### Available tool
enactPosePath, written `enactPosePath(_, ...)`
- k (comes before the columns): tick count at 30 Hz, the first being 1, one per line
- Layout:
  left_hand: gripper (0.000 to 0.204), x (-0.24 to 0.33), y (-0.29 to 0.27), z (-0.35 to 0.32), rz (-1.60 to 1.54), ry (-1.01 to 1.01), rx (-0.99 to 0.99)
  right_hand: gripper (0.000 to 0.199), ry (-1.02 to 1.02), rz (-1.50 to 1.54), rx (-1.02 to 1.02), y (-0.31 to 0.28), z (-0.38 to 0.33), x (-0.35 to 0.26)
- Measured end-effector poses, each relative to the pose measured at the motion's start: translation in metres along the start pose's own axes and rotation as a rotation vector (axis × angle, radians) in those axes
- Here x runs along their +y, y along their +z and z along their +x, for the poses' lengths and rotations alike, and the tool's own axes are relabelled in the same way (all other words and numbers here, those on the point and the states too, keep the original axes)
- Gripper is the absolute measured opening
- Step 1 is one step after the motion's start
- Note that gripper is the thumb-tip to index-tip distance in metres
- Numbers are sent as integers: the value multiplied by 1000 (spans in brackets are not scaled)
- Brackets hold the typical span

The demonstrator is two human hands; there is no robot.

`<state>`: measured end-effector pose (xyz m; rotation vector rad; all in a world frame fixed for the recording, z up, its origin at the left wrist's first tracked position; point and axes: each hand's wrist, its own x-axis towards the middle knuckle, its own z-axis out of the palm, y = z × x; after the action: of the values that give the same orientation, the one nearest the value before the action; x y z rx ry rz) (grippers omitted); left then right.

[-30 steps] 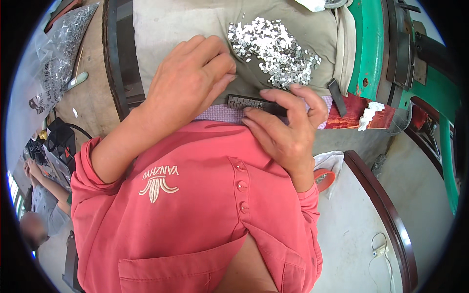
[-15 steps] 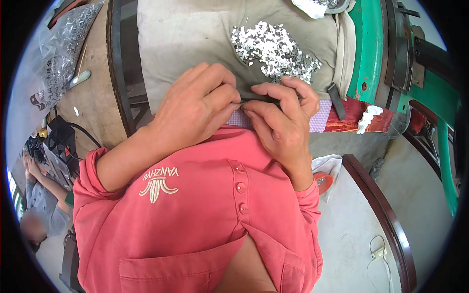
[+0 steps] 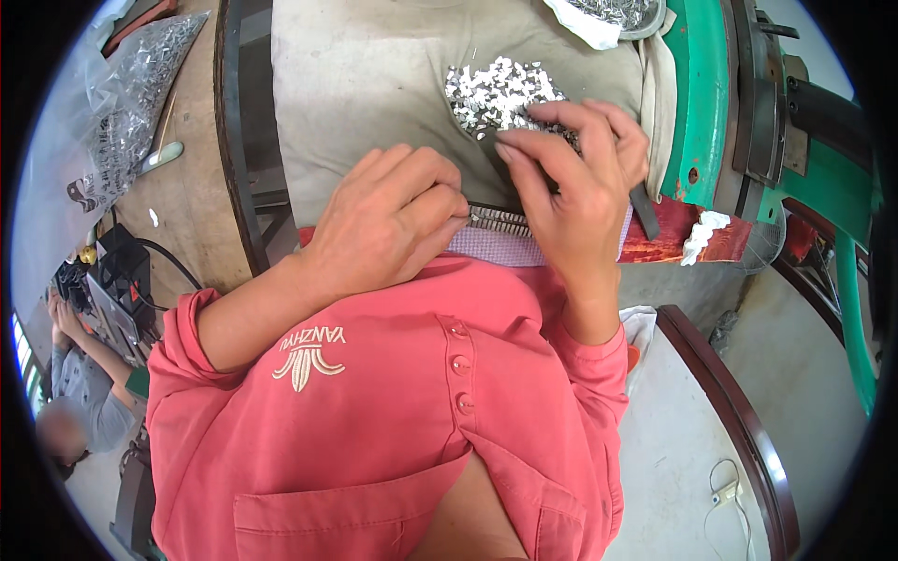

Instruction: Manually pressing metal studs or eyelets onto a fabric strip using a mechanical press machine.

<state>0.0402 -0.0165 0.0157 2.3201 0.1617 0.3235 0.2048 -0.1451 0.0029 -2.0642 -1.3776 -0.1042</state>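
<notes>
Two hands, right hand (image 3: pixel 575 182) on silver bits (image 3: pixel 496 93)

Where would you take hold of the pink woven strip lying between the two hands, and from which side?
Probably the bare middle of the pink woven strip, pinched across its width from the near, body side. It lies flat and narrow; the left hand covers one end, the right hand the other, and the pile of small metal pieces lies beyond it.

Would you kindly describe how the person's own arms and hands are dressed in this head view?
Both hands are bare, with no gloves, rings or watch showing: the left hand and the right hand. The arms wear a coral-red shirt with sleeves pushed up, the left sleeve bunched near the elbow, the right cuff at the wrist. The shirt has buttons and pale chest embroidery.
</notes>
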Motion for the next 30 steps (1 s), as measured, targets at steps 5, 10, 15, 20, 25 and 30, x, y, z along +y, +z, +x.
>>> enactPosePath(5, 19, 0, 4, -1, 19, -14, -24, 12, -43, -85, -58, 11, 9, -8)
enactPosePath(10, 19, -1, 4, -1, 21, -11, -23, 12, -42, -95, -41, 6, 8, -10)
enactPosePath(15, 19, -2, 5, -1, 26, -12, -23, 14, -59, -1, -12, -5, 1, -4)
enactPosePath(20, 20, -3, 6, 0, 36, -17, -37, 19, 8, 157, -111, -29, -19, -10)
enactPosePath(25, 24, -3, 5, 1, 20, 6, -28, 20, 23, 107, -225, -28, -33, -19)
enactPosePath(30, 27, 0, 5, 3, 30, 18, -48, 16, 16, 101, -63, -21, -20, -3)
